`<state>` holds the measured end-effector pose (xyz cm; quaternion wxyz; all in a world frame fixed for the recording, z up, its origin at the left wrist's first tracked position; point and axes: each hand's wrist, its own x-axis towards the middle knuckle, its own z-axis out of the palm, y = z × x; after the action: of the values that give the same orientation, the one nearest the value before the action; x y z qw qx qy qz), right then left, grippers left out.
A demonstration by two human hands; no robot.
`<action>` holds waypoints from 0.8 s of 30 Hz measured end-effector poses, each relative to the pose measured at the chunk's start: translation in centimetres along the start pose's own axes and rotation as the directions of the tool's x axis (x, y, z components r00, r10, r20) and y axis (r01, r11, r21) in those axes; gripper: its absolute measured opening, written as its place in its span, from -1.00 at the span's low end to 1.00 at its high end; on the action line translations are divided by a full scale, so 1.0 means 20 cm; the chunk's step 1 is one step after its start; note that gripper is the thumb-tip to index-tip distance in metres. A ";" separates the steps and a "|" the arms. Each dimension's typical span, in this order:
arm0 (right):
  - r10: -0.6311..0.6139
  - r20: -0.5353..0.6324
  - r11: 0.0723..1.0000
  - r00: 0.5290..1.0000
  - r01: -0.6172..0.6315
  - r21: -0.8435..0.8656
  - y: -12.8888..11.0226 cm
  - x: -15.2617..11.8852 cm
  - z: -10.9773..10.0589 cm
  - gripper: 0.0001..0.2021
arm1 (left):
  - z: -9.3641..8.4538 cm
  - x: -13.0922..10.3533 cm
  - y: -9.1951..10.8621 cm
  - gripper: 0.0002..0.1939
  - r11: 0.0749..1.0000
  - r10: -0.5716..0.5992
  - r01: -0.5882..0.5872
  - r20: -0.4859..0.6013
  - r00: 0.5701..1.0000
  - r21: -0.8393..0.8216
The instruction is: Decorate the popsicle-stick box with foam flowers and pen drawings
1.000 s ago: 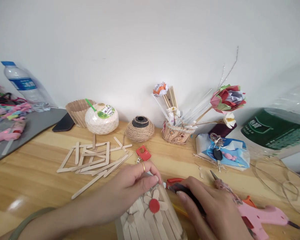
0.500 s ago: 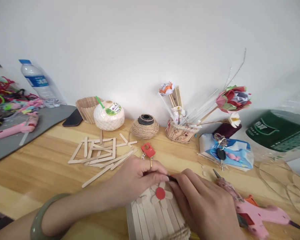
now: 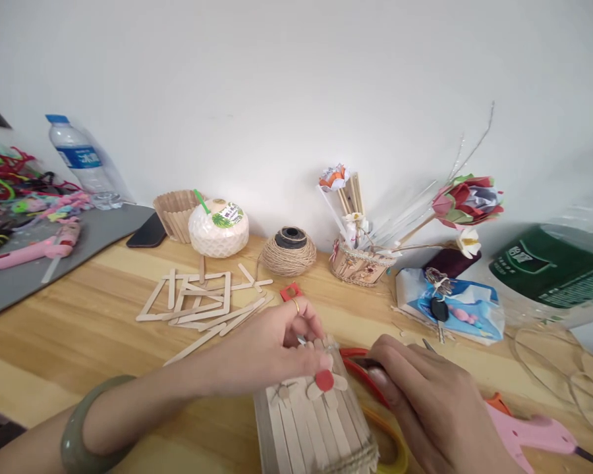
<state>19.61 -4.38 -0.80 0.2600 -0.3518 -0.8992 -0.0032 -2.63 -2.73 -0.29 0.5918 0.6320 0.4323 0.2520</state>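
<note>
A craft-stick piece [image 3: 309, 428] with a red-centred flower and a band of twine stands at the bottom centre. My left hand [image 3: 281, 342] grips its top edge, thumb on the front near the flower. My right hand [image 3: 425, 388], just right of the piece, is closed on a red loop handle [image 3: 363, 372]. Below that handle lies a yellow loop [image 3: 390, 438]. Whether the loops belong to one tool is hard to tell.
Loose sticks [image 3: 197, 299], a coconut [image 3: 218, 227] and a twine spool [image 3: 289, 251] are beyond my left hand. Behind stands a decorated basket [image 3: 360, 263]. A pink glue gun [image 3: 534, 434] lies right, below a blue packet [image 3: 454, 306] with a key.
My right hand has moved right, away from my left, and the red handle now shows between it and the stick piece. The dark item between my fingertips no longer shows there.
</note>
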 end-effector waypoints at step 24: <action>0.145 0.071 0.987 0.987 -0.140 -0.074 -0.06 -0.04 0.04 -0.71 | 0.03 -0.02 0.00 -0.73 0.973 0.108 -0.070 -0.165 0.980 0.221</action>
<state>18.94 -5.74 -1.75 0.2129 -0.4240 -0.8803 -0.0023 -2.36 -3.44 -0.29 0.4679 0.6861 0.4786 0.2852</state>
